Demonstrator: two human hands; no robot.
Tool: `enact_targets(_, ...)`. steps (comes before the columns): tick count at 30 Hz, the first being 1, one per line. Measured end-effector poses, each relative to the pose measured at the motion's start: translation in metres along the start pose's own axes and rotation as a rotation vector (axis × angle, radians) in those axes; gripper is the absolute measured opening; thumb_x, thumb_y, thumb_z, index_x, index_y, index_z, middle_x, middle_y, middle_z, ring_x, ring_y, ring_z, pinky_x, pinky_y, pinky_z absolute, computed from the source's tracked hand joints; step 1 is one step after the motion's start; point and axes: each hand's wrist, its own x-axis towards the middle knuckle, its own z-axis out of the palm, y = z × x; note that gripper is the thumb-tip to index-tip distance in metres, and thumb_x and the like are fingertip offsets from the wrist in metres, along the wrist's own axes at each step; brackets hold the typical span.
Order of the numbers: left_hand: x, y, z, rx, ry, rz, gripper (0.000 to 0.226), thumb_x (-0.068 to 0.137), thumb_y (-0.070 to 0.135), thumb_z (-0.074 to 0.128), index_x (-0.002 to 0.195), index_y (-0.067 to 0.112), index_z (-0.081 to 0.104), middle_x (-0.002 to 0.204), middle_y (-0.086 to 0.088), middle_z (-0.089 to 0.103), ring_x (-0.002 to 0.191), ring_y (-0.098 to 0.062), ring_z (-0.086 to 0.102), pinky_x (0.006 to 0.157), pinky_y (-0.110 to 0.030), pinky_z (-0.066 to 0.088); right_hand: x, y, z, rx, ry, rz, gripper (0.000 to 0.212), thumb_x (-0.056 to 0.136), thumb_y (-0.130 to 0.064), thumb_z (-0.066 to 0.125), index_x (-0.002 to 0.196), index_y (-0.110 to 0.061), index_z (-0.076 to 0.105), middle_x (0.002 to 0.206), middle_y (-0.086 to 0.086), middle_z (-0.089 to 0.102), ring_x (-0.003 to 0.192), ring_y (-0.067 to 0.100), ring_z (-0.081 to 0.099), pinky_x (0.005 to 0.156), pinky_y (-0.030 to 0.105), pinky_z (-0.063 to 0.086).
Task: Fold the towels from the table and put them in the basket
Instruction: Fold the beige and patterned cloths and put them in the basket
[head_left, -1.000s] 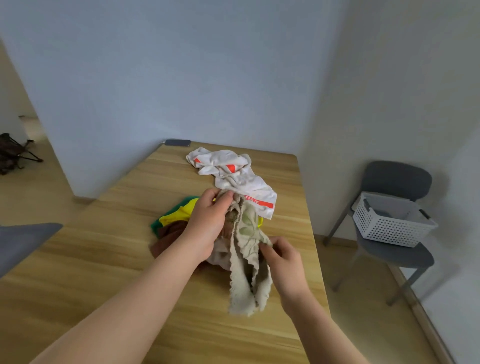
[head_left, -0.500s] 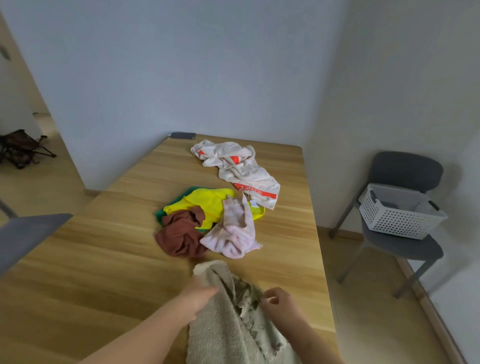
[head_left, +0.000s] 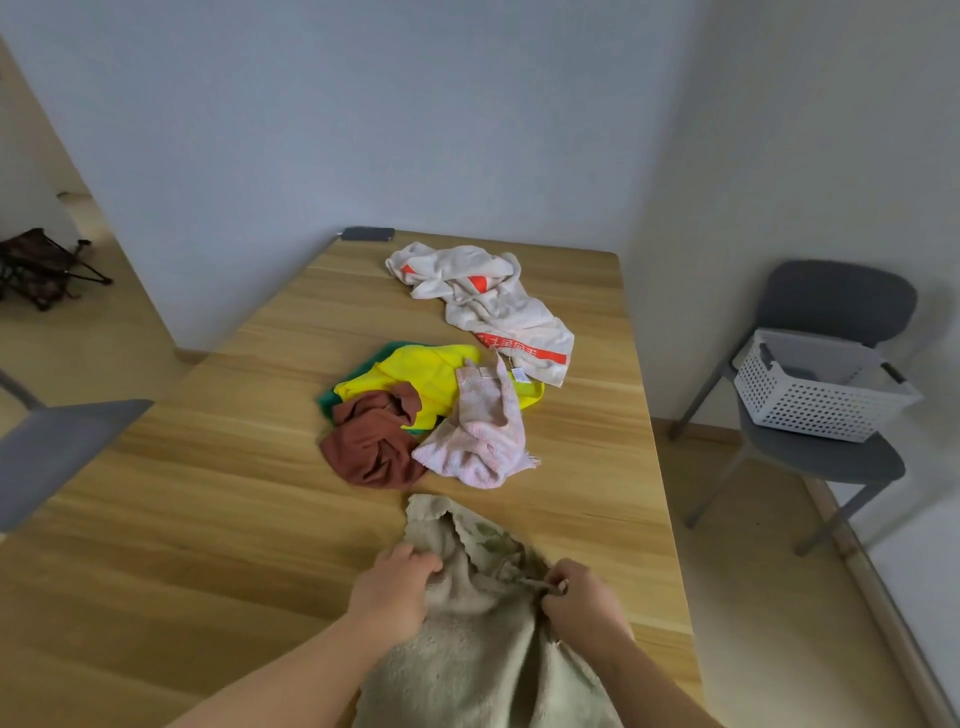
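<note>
Beige towel now nearer, left hand and right hand clenched on it

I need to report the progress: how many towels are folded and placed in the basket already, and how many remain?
None looks folded yet. The white basket on the grey chair shows no towels, though its bottom is partly hidden. Both the left hand and right hand grip the beige towel, still crumpled. Left on the table: the white towel, yellow cloth, brown cloth and pink towel.
</note>
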Motion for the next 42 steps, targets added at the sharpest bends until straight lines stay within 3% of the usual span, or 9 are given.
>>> enact_targets(3, 0.001, -0.009, -0.004, 0.05, 0.049, 0.003, 0.062, 0.087, -0.004, 0.049, 0.138, 0.03, 0.04, 0.138, 0.006, 0.039, 0.123, -0.017, 0.041, 0.095, -0.028, 0.043, 0.008, 0.002, -0.024, 0.289, 0.259, 0.077, 0.031, 0.088, -0.004, 0.043, 0.113, -0.015, 0.057, 0.088, 0.006, 0.065, 0.075, 0.022, 0.062, 0.058, 0.028, 0.049)
enact_targets(8, -0.007, -0.003, -0.003, 0.138, 0.219, 0.041, 0.052, 0.088, 0.008, 0.054, 0.135, 0.025, 0.04, 0.144, 0.002, 0.031, 0.13, -0.018, 0.035, 0.102, -0.029, 0.037, 0.002, 0.002, -0.033, 0.213, 0.555, -0.046, 0.042, 0.089, -0.002, 0.044, 0.129, -0.014, 0.05, 0.131, 0.01, 0.046, 0.113, 0.027, 0.049, 0.093, 0.036, 0.044)
enact_targets(15, -0.008, 0.009, 0.009, 0.151, -0.074, 0.215, 0.053, 0.088, 0.029, 0.056, 0.138, 0.03, 0.036, 0.142, 0.007, 0.033, 0.133, -0.018, 0.03, 0.102, -0.035, 0.04, -0.01, 0.005, 0.014, -0.214, -0.073, -0.222, 0.027, 0.092, -0.02, 0.041, 0.107, -0.028, 0.062, 0.105, -0.007, 0.065, 0.092, 0.012, 0.059, 0.093, 0.034, 0.05)
enact_targets(19, -0.008, 0.011, -0.009, 0.215, -0.262, 0.193, 0.05, 0.08, 0.035, 0.067, 0.125, 0.027, 0.048, 0.126, 0.003, 0.042, 0.119, -0.018, 0.04, 0.096, -0.033, 0.043, -0.01, 0.014, 0.01, -0.397, -0.119, -0.145, 0.028, 0.092, -0.033, 0.041, 0.11, -0.024, 0.06, 0.108, -0.006, 0.065, 0.099, 0.012, 0.06, 0.105, 0.036, 0.039)
enact_targets(23, -0.008, 0.02, -0.013, -0.026, -0.15, 0.194, 0.014, 0.089, 0.04, 0.055, 0.097, 0.029, 0.058, 0.107, 0.007, 0.055, 0.102, -0.013, 0.054, 0.087, -0.027, 0.045, -0.01, 0.018, 0.009, -0.297, -0.063, -0.104, 0.018, 0.092, -0.03, 0.043, 0.091, -0.023, 0.059, 0.086, -0.006, 0.062, 0.077, 0.011, 0.059, 0.081, 0.033, 0.057)
enact_targets(28, 0.0, 0.022, 0.0, 0.157, -0.175, 0.217, 0.062, 0.09, 0.036, 0.054, 0.144, 0.037, 0.024, 0.156, 0.008, 0.007, 0.144, -0.024, 0.009, 0.109, -0.043, 0.031, -0.017, 0.024, 0.012, -0.445, -0.051, -0.238, 0.048, 0.092, -0.041, 0.043, 0.139, -0.035, 0.037, 0.15, -0.007, 0.029, 0.136, 0.018, 0.028, 0.112, 0.041, 0.026)
enact_targets(32, 0.009, 0.016, 0.007, 0.19, -0.246, 0.085, 0.078, 0.087, 0.051, 0.052, 0.147, 0.045, 0.001, 0.158, 0.001, -0.017, 0.145, -0.034, -0.011, 0.114, -0.055, 0.013, -0.018, 0.029, 0.015, -0.494, -0.118, -0.212, 0.064, 0.092, -0.052, 0.041, 0.148, -0.039, 0.014, 0.159, -0.008, -0.005, 0.147, 0.02, -0.007, 0.118, 0.044, 0.004)
enact_targets(37, 0.001, 0.015, 0.012, 0.121, 0.039, 0.054, 0.067, 0.089, 0.048, 0.053, 0.145, 0.035, 0.018, 0.156, -0.005, 0.012, 0.142, -0.031, 0.016, 0.111, -0.04, 0.028, -0.024, 0.035, 0.017, -0.325, 0.189, -0.35, 0.038, 0.085, -0.034, 0.045, 0.122, -0.027, 0.055, 0.123, -0.006, 0.05, 0.118, 0.017, 0.042, 0.099, 0.03, 0.035)
enact_targets(42, -0.018, 0.013, 0.023, -0.023, 0.097, 0.299, 0.012, 0.095, 0.019, 0.047, 0.105, 0.025, 0.052, 0.11, 0.009, 0.046, 0.097, -0.008, 0.05, 0.077, -0.018, 0.045, -0.031, 0.043, 0.016, -0.33, -0.037, -0.438, 0.02, 0.09, -0.023, 0.047, 0.103, -0.022, 0.063, 0.086, -0.016, 0.049, 0.086, 0.006, 0.055, 0.079, 0.021, 0.052)
